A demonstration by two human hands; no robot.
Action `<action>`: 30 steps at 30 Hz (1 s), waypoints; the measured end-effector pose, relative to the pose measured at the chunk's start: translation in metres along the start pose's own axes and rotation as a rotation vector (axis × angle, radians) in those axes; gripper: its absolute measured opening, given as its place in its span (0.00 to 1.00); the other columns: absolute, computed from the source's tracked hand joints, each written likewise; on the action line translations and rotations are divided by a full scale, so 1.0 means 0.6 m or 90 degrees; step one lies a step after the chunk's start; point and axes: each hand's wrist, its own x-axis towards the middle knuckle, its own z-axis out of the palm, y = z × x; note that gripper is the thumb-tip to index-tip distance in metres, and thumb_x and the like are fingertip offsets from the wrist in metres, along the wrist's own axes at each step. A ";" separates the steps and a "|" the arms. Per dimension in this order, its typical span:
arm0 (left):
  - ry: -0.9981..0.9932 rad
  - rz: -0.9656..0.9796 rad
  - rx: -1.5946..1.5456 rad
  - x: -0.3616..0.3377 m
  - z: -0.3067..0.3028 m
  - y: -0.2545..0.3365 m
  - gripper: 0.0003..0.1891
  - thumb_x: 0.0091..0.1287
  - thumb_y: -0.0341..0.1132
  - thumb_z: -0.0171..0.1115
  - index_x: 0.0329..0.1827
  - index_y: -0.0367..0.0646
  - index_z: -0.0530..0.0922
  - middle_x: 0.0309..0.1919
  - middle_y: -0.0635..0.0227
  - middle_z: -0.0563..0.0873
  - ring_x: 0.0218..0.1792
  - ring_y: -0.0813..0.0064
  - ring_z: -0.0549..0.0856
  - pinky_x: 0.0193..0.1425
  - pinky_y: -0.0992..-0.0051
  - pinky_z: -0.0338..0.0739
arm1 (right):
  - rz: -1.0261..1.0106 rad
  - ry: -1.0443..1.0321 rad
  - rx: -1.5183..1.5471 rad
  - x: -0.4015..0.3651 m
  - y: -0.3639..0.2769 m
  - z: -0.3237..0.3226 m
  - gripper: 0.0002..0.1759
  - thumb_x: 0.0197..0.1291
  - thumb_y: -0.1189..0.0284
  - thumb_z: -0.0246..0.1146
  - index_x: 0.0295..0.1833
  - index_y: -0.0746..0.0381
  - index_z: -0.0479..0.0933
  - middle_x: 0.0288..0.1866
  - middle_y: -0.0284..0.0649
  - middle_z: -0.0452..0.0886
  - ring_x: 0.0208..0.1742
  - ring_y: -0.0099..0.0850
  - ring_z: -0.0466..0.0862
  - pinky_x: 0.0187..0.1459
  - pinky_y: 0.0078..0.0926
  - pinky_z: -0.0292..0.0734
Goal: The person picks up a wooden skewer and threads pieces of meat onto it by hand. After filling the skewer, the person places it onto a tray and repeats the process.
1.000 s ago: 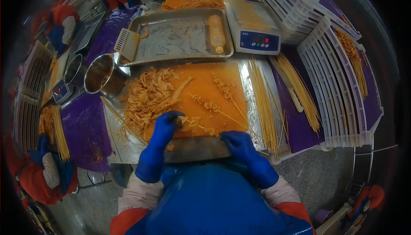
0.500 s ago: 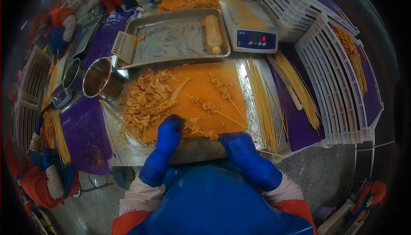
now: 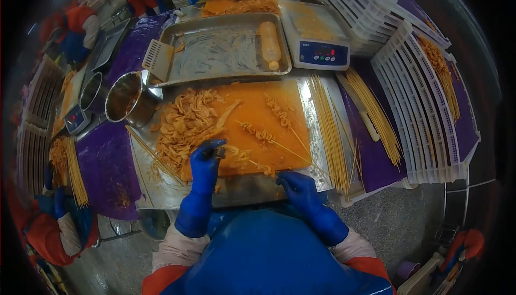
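My left hand (image 3: 207, 162), in a blue glove, is raised at the near edge of an orange-stained board (image 3: 247, 93). Its fingers are curled but apart, beside a heap of sauced meat strips (image 3: 185, 117). My right hand (image 3: 298, 187), also blue-gloved, has thumb and fingertips pinched together at the board's near right edge. What lies in that pinch is too small to make out. Between the hands lies a short row of meat pieces (image 3: 260, 167). Two bamboo skewers threaded with folded meat, one nearer (image 3: 260, 134) and one farther (image 3: 279, 113), rest on the board.
Bare bamboo sticks (image 3: 328, 134) lie right of the board, with a knife (image 3: 368, 123) beyond. Behind are a metal tray (image 3: 215, 48) holding a bottle (image 3: 269, 45), and a scale (image 3: 322, 53). A steel pot (image 3: 129, 99) stands left; white racks (image 3: 419, 107) stand right. Co-workers surround the table.
My left hand has lifted and its fingers have spread. My right hand has turned and drawn slightly back; the stick that stuck out past it to the right no longer shows there.
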 end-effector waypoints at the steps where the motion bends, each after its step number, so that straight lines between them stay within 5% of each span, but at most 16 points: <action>1: 0.014 -0.024 -0.053 -0.002 0.002 -0.004 0.13 0.68 0.19 0.61 0.54 0.37 0.85 0.50 0.63 0.87 0.45 0.73 0.85 0.50 0.76 0.80 | -0.002 0.007 0.014 -0.004 0.000 0.002 0.09 0.67 0.76 0.65 0.51 0.65 0.84 0.42 0.48 0.89 0.43 0.43 0.90 0.45 0.33 0.83; 6: 0.095 -0.240 -0.415 -0.016 0.021 0.030 0.17 0.73 0.24 0.59 0.63 0.32 0.77 0.51 0.59 0.84 0.47 0.70 0.83 0.52 0.75 0.80 | -0.035 0.045 0.074 -0.013 -0.007 0.017 0.10 0.66 0.79 0.66 0.52 0.65 0.84 0.42 0.47 0.89 0.43 0.42 0.90 0.44 0.33 0.83; 9: -0.046 -0.340 -0.637 -0.025 0.003 0.028 0.20 0.73 0.27 0.61 0.67 0.35 0.75 0.55 0.57 0.81 0.48 0.68 0.82 0.53 0.75 0.80 | -0.036 0.041 0.083 -0.016 0.002 0.021 0.10 0.65 0.79 0.67 0.51 0.64 0.85 0.42 0.46 0.89 0.45 0.42 0.90 0.46 0.33 0.83; 12: -0.072 -0.465 -0.559 -0.012 -0.022 0.024 0.20 0.73 0.28 0.62 0.66 0.36 0.75 0.56 0.57 0.80 0.48 0.66 0.82 0.53 0.75 0.79 | -0.128 0.032 0.040 -0.015 0.009 0.006 0.10 0.63 0.78 0.68 0.49 0.62 0.85 0.42 0.46 0.89 0.44 0.43 0.90 0.46 0.36 0.83; 15: -0.162 -0.395 -0.472 0.003 -0.045 0.030 0.18 0.72 0.26 0.62 0.64 0.36 0.78 0.52 0.58 0.83 0.44 0.69 0.82 0.49 0.76 0.80 | -0.203 -0.027 -0.088 -0.007 0.027 -0.027 0.11 0.59 0.78 0.67 0.48 0.60 0.86 0.41 0.44 0.89 0.41 0.44 0.89 0.44 0.40 0.81; 19: -0.271 -0.310 0.026 0.036 -0.046 0.042 0.15 0.68 0.25 0.63 0.58 0.38 0.83 0.46 0.61 0.86 0.40 0.72 0.85 0.47 0.75 0.82 | -0.236 -0.093 -0.238 0.014 0.021 -0.061 0.16 0.53 0.79 0.65 0.49 0.57 0.85 0.37 0.43 0.88 0.37 0.44 0.87 0.39 0.40 0.79; 21: -0.281 -0.249 0.000 0.042 -0.043 0.028 0.14 0.67 0.24 0.63 0.54 0.39 0.86 0.42 0.63 0.88 0.39 0.74 0.87 0.46 0.75 0.82 | -0.278 -0.106 -0.290 0.028 0.014 -0.071 0.18 0.52 0.78 0.64 0.50 0.57 0.84 0.36 0.42 0.87 0.36 0.44 0.86 0.38 0.40 0.78; 24: -0.279 -0.222 0.105 0.051 -0.035 0.014 0.12 0.66 0.22 0.65 0.52 0.36 0.87 0.52 0.58 0.89 0.46 0.71 0.89 0.50 0.74 0.83 | -0.268 -0.162 -0.342 0.042 -0.009 -0.073 0.16 0.52 0.75 0.63 0.49 0.59 0.82 0.34 0.43 0.85 0.35 0.46 0.86 0.38 0.40 0.78; 30: -0.126 0.204 0.431 0.031 -0.006 -0.046 0.12 0.58 0.18 0.64 0.43 0.37 0.88 0.37 0.54 0.86 0.38 0.55 0.87 0.45 0.65 0.81 | -0.185 -0.139 -0.302 0.040 -0.035 -0.026 0.12 0.53 0.75 0.62 0.44 0.61 0.80 0.34 0.47 0.84 0.35 0.47 0.85 0.37 0.44 0.77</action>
